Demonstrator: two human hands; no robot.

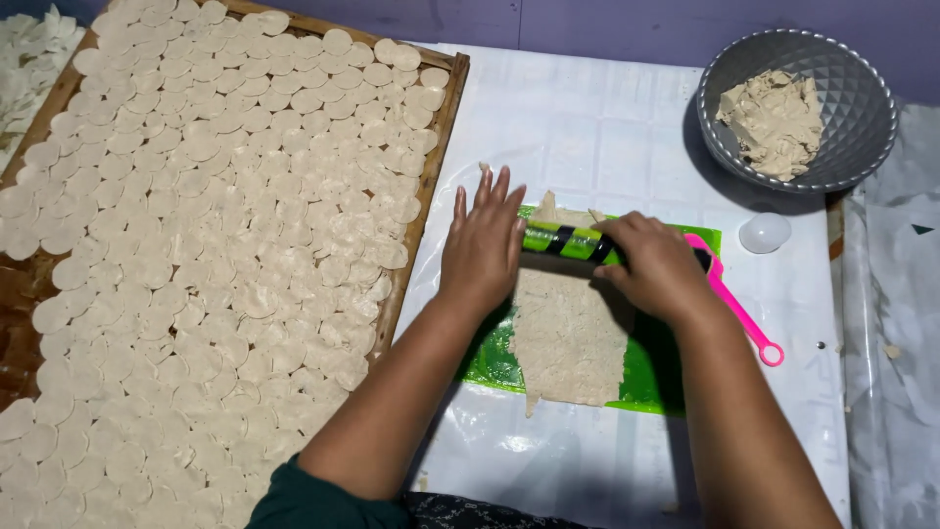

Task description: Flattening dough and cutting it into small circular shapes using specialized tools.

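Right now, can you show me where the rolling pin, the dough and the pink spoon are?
rolling pin (pixel 568 242), head view, on its green middle between the hands.
dough (pixel 568 338), head view, on the middle of the flat sheet.
pink spoon (pixel 746 318), head view, on its handle.

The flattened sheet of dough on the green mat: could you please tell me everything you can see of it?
The dough sheet is pale beige, thin and roughly rectangular, with ragged edges and a grainy surface. It lies flat on a green mat on the white table covering. A green and black roller crosses its far end, pressed by the left hand and the right hand. A small ragged part shows beyond the roller.
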